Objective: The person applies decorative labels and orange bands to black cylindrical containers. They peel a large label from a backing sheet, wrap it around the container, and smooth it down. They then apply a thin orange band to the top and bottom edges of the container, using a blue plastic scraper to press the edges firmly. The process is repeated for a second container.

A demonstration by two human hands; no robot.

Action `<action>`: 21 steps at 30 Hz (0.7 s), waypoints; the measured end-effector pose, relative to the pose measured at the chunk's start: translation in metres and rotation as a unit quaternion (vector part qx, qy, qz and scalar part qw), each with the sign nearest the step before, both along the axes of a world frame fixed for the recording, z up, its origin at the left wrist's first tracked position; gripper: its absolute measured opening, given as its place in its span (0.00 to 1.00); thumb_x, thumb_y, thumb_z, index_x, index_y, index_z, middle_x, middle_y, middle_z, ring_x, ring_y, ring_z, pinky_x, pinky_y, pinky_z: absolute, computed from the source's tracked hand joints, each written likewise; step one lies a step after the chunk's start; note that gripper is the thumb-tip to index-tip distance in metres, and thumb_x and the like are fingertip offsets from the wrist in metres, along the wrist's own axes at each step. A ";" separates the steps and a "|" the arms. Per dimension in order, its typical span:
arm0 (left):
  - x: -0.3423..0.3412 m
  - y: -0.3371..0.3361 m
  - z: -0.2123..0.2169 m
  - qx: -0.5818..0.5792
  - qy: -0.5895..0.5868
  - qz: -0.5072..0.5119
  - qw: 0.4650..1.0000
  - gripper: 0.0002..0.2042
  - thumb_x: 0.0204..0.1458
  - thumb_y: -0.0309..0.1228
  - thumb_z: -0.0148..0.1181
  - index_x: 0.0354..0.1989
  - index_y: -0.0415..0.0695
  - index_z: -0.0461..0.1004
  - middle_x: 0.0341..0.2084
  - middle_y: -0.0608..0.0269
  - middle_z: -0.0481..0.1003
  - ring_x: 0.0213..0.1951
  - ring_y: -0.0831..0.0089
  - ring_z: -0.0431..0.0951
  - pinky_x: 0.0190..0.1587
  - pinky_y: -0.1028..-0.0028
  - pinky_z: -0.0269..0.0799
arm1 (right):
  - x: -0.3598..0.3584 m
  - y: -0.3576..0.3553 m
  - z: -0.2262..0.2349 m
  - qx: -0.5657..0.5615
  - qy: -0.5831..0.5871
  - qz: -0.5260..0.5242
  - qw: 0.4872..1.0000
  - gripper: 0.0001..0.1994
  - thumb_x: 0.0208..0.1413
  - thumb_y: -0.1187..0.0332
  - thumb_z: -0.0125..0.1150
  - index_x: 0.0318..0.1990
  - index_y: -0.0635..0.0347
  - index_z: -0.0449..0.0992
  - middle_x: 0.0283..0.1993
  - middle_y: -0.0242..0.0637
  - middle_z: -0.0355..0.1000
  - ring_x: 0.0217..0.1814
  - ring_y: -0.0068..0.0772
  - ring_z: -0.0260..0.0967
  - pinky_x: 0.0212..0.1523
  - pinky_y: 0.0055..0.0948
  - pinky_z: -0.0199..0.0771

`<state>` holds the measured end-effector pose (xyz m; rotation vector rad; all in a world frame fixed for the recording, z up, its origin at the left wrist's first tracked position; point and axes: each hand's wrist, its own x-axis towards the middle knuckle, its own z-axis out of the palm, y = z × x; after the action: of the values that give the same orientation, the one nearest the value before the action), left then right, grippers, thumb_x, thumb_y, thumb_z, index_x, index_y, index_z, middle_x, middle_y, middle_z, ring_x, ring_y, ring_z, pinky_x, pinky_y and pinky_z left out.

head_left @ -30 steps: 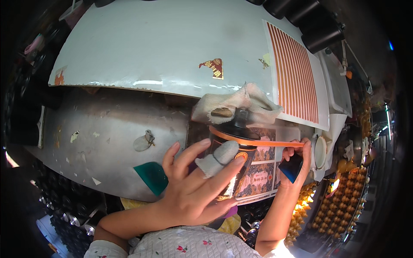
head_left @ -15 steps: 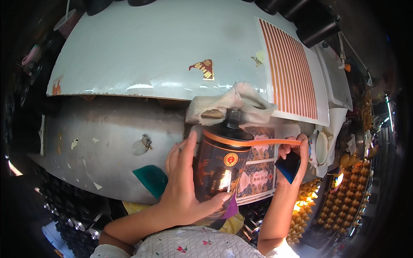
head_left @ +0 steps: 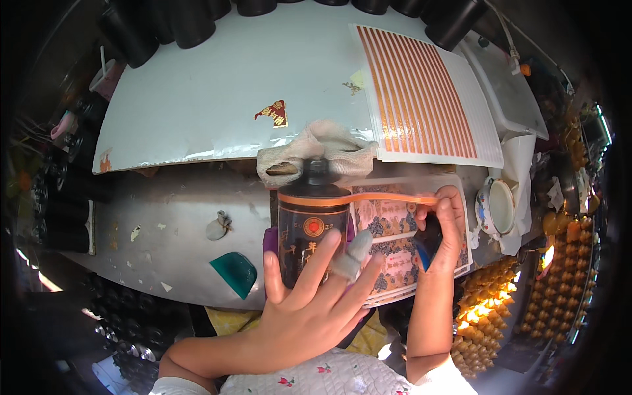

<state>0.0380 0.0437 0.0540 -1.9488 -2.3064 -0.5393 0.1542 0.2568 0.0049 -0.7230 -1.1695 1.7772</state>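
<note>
A black bottle [head_left: 296, 230] with gold and red decoration stands before me, its narrow neck pointing away. An orange adhesive strip [head_left: 388, 197] runs round its shoulder and stretches off to the right. My right hand [head_left: 446, 227] pinches the free end of that strip, with a dark blue scraper [head_left: 426, 253] tucked in the same palm. Against the bottle's near side lies my left hand [head_left: 316, 309], fingers spread, a grey wrap [head_left: 352, 258] on one finger. Purple material [head_left: 270, 240] shows behind the bottle. The bottle's lower part is hidden by the left hand.
A sheet of orange strips [head_left: 421, 99] lies on the pale raised board [head_left: 217, 99]. A crumpled cloth [head_left: 322, 148] sits beyond the bottle. Printed label sheets [head_left: 388, 257], an enamel cup [head_left: 497, 207] and a teal scraper [head_left: 235, 273] lie around. Black bottles [head_left: 191, 23] line the far edge.
My left hand has gone from the bottle's left side to its near face, fingers spreading. The bottle has turned more upright in view, its emblem facing me. The right hand keeps the strip stretched.
</note>
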 end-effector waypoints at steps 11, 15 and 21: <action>-0.058 -0.064 -0.074 -0.018 -0.236 -0.058 0.970 0.69 0.43 0.66 0.68 0.74 0.27 0.30 0.57 0.40 0.72 0.56 0.45 0.76 0.67 0.29 0.17 | -0.027 -0.026 0.031 0.002 0.014 0.063 0.998 0.07 0.60 0.76 0.64 0.39 0.61 0.69 0.39 0.45 0.80 0.34 0.20 0.69 0.40 0.21 0.70; -0.045 -0.053 -0.059 0.024 -0.430 -0.006 0.903 0.64 0.47 0.53 0.72 0.75 0.30 0.26 0.62 0.41 0.65 0.64 0.50 0.68 0.71 0.38 0.31 | -0.034 -0.031 0.033 -0.025 0.014 0.085 0.996 0.07 0.60 0.76 0.63 0.39 0.61 0.69 0.40 0.45 0.80 0.33 0.21 0.68 0.39 0.22 0.71; -0.049 -0.003 -0.037 0.120 -0.602 0.029 0.789 0.57 0.47 0.29 0.73 0.76 0.34 0.31 0.69 0.44 0.53 0.68 0.56 0.61 0.69 0.60 0.57 | -0.032 -0.049 0.047 0.065 0.040 0.088 0.993 0.08 0.60 0.81 0.62 0.38 0.63 0.67 0.40 0.49 0.80 0.43 0.30 0.79 0.45 0.27 0.79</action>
<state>-0.0108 0.0410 0.0170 -1.5063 -2.5018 -2.4910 0.1220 0.2076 0.0521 -0.4799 -1.3134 1.8373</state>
